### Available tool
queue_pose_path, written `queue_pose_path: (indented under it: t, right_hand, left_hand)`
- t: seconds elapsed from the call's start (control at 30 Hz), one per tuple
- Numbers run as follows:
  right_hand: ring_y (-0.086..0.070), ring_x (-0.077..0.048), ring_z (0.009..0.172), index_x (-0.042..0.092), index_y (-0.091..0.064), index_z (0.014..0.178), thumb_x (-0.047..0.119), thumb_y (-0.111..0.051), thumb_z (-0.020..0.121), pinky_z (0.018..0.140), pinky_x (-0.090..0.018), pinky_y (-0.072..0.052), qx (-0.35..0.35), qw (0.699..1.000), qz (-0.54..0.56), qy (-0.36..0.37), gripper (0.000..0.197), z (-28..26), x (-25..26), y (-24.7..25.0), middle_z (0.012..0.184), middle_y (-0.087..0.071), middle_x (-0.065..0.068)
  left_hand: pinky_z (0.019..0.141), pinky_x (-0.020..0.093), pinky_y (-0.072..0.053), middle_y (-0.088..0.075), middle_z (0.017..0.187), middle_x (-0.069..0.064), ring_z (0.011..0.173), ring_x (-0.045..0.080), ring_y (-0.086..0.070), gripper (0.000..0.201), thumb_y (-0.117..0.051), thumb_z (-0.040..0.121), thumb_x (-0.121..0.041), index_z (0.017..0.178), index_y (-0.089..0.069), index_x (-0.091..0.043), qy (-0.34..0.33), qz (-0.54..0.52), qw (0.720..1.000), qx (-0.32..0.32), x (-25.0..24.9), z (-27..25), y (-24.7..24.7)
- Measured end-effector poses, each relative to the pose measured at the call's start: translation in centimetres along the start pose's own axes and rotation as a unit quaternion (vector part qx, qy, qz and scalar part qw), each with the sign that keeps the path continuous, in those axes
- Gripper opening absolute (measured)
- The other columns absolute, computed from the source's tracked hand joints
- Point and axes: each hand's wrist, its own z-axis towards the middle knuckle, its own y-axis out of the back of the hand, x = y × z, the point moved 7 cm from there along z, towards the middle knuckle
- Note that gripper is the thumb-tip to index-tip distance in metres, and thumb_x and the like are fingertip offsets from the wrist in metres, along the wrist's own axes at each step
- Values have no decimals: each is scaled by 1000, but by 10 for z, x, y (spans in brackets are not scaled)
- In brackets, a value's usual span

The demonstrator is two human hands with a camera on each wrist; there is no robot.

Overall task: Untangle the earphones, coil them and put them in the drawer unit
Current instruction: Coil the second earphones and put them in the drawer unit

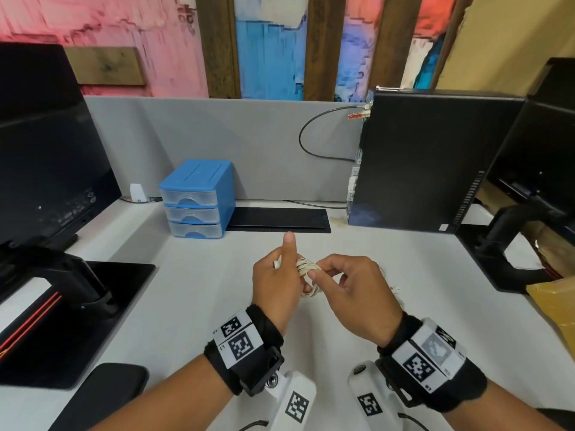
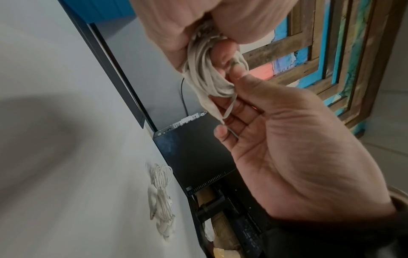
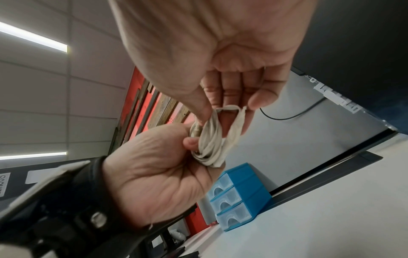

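Observation:
A coil of off-white earphones (image 1: 306, 269) hangs between my two hands above the middle of the desk. My left hand (image 1: 287, 269) grips the coil (image 3: 209, 144), its thumb pointing up in the head view. My right hand (image 1: 323, 270) pinches a strand at the top of the coil (image 2: 205, 73) between thumb and forefinger. A second tangled white earphone set (image 2: 161, 197) lies on the desk to the right, mostly hidden behind my right hand in the head view. The blue drawer unit (image 1: 196, 200) stands at the back left with its three clear drawers closed.
A black keyboard (image 1: 280, 219) lies right of the drawer unit, a black computer tower (image 1: 429, 163) beyond it. Monitors stand at far left (image 1: 40, 157) and far right, with a stand base (image 1: 513, 244). A brown envelope (image 1: 553, 303) lies at the right edge.

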Motion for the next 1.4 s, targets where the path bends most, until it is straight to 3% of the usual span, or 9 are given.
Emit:
queue_pose_path:
  t: [0.17, 0.37, 0.47, 0.57, 0.83, 1.0, 1.07, 1.27, 1.4]
  right_hand:
    - [-55, 9, 56, 20, -77, 89, 24, -64, 93, 54, -10, -39, 2, 1000, 13, 5, 14, 2, 3, 6, 80, -73, 9]
    - [-63, 2, 63, 20, -78, 88, 24, -66, 91, 62, -18, -46, 3, 999, 47, -7, 13, 9, -7, 12, 79, -75, 10]
    - [-69, -7, 73, 21, -78, 85, 23, -67, 91, 72, -35, -57, 3, 998, 70, -9, 13, 12, -11, 13, 79, -76, 10]
    - [-69, -8, 73, 24, -78, 82, 21, -68, 90, 76, -39, -58, -4, 997, 81, -7, 13, 15, -14, 16, 77, -75, 9]
    - [-66, -19, 73, 25, -78, 91, 24, -68, 90, 69, -38, -53, 46, 995, 51, 72, 10, 12, 5, 22, 86, -75, 13]
    - [-62, -10, 77, 23, -79, 94, 22, -70, 89, 72, -27, -51, 160, 977, -8, 143, 10, -2, 22, 18, 82, -71, 12]
    - [-63, -7, 78, 24, -78, 95, 22, -71, 88, 73, -24, -51, 170, 976, -1, 139, 10, -3, 23, 17, 82, -70, 16]
    - [-69, -7, 81, 24, -77, 88, 11, -66, 91, 72, -24, -54, 1, 990, 108, 93, 17, 17, 11, 44, 88, -76, 14]
    - [-70, -14, 79, 2, -70, 89, 2, -58, 93, 73, -21, -53, 3, 955, 294, 33, 12, 21, -1, 41, 85, -76, -4]
  left_hand:
    - [68, 31, -54, -71, 71, 10, 68, 17, -67, 62, -37, 96, -61, 81, -66, -8, 143, 13, 989, 19, 24, 11, 8]
    - [41, 19, -27, -51, 74, 5, 47, 10, -30, 52, -55, 91, -57, 102, -61, -6, 234, -16, 967, 105, 36, 17, 11]
    - [39, 15, -34, -50, 88, 9, 45, 6, -33, 61, -66, 88, -45, 125, -58, 3, 255, -101, 953, 126, 32, 19, 7]
    - [48, 14, -49, -61, 82, 5, 49, 4, -49, 38, -72, 83, -21, 115, -57, -6, 284, -204, 926, 145, 25, 22, 7]
    - [80, 31, -59, -71, 106, 15, 82, 18, -72, 39, -53, 86, 8, 122, -60, -6, 242, -252, 913, 212, 0, 28, 12]
    - [73, 28, -55, -73, 101, 14, 72, 16, -65, 28, -53, 95, -2, 121, -64, -7, 216, -94, 941, 244, 12, 25, 11]
    - [79, 34, -47, -70, 102, 16, 84, 27, -56, 26, -54, 96, -4, 120, -65, -6, 216, -41, 943, 252, 19, 22, 9]
    - [55, 20, -46, -72, 87, 12, 55, 10, -53, 17, -58, 96, -9, 110, -67, -5, 212, 8, 944, 253, 26, 16, 4]
    - [55, 17, -48, -72, 84, 8, 51, 8, -52, 17, -58, 97, -16, 108, -69, -8, 221, 18, 936, 274, 28, 12, 0]
